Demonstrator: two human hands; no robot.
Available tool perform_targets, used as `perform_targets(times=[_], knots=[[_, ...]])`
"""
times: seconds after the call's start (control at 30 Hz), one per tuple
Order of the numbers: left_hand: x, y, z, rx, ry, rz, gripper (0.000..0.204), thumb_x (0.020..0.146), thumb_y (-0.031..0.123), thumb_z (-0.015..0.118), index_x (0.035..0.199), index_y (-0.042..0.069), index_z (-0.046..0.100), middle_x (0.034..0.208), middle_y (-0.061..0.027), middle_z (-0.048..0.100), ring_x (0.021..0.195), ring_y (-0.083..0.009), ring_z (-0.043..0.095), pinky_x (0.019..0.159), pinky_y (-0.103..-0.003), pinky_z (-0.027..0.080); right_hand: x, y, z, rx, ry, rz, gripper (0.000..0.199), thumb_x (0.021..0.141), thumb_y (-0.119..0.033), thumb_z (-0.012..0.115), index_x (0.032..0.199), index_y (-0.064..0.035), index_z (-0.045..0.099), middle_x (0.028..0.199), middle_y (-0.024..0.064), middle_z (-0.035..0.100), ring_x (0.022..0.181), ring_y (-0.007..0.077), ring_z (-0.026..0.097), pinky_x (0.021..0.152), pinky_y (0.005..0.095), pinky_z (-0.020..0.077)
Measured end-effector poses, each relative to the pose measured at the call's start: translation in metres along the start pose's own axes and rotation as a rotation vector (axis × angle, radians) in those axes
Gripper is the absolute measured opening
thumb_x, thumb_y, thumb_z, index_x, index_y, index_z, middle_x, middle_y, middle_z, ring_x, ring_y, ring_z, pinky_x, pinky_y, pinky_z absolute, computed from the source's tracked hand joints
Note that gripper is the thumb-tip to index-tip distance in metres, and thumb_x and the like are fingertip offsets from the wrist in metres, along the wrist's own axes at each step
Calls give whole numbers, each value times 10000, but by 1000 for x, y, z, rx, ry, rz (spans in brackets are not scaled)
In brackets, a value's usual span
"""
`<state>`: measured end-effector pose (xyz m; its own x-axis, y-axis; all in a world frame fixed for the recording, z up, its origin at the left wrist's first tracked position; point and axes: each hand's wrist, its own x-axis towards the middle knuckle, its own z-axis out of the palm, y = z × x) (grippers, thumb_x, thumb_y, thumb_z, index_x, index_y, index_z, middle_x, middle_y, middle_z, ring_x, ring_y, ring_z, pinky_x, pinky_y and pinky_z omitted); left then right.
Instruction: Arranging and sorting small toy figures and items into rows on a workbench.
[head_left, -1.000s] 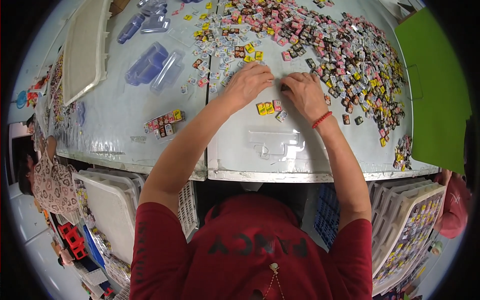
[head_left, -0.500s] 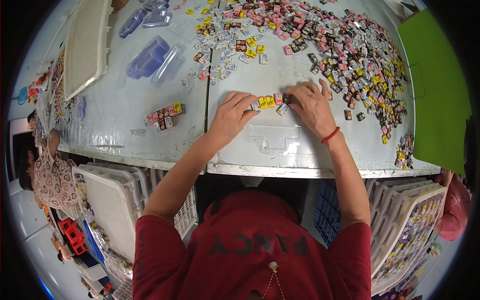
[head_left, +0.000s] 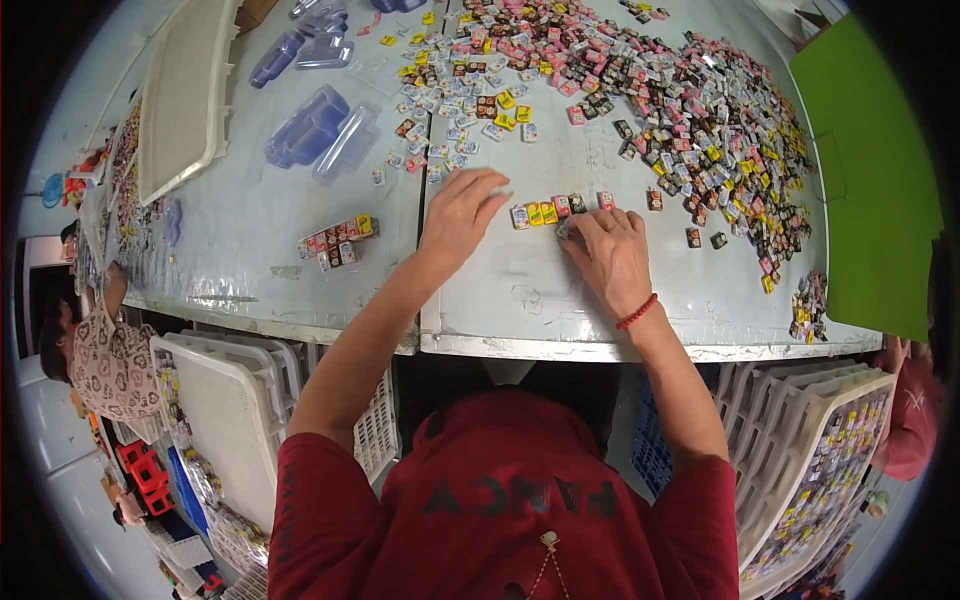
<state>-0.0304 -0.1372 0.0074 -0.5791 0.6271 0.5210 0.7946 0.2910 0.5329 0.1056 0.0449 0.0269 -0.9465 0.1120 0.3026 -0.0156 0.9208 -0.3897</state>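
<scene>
A short row of small boxes lies on the table: a white box point(head_left: 520, 218) at its left end, two yellow boxes point(head_left: 542, 213), a pink box point(head_left: 562, 206) and a dark box point(head_left: 577, 204). My right hand point(head_left: 612, 260) reaches in just below the right end of the row, its fingers closed on another small white box point(head_left: 564, 229), which they partly cover. Beyond those fingers sits a separate pink box point(head_left: 606, 201). To the left of the row, my left hand point(head_left: 462, 218) hovers with thumb and fingers apart, holding nothing.
A large heap of small boxes point(head_left: 690, 120) spreads over the far right. Clear plastic trays point(head_left: 305, 130) lie at the left, near a packed block of boxes point(head_left: 338, 242). A white crate point(head_left: 185, 100) stands far left; a green panel point(head_left: 870, 180) borders the right.
My left hand has let go of the row's left end and drawn back left. My right hand has moved from the right end down to the loose white box. The clear plastic tray nearer me no longer shows.
</scene>
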Motion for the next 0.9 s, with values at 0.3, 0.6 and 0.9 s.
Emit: perform_targets(times=[0.3, 0.6, 0.9], knots=[[71, -34, 41, 178, -34, 187, 160, 746, 51, 676, 900, 42, 635, 982, -96, 613, 940, -294, 558, 816, -395, 477, 5, 2, 2, 5, -55, 43, 195, 743, -123, 714, 914, -85, 629, 910, 50, 652, 936, 245, 591, 888, 393, 388], [41, -23, 13, 77, 37, 61, 187, 747, 53, 700, 917, 29, 625, 949, -97, 615, 914, -285, 583, 793, -373, 477, -4, 49, -26, -111, 21, -41, 281, 715, -138, 741, 977, -126, 639, 960, 25, 654, 985, 235, 573, 934, 424, 367], [-29, 17, -26, -71, -89, -149, 218, 755, 43, 710, 955, 31, 624, 990, -77, 616, 904, -277, 584, 772, -354, 486, 19, 47, -13, -126, 13, -176, 275, 726, -125, 730, 986, -111, 640, 1027, 23, 651, 1009, 222, 561, 953, 426, 358]])
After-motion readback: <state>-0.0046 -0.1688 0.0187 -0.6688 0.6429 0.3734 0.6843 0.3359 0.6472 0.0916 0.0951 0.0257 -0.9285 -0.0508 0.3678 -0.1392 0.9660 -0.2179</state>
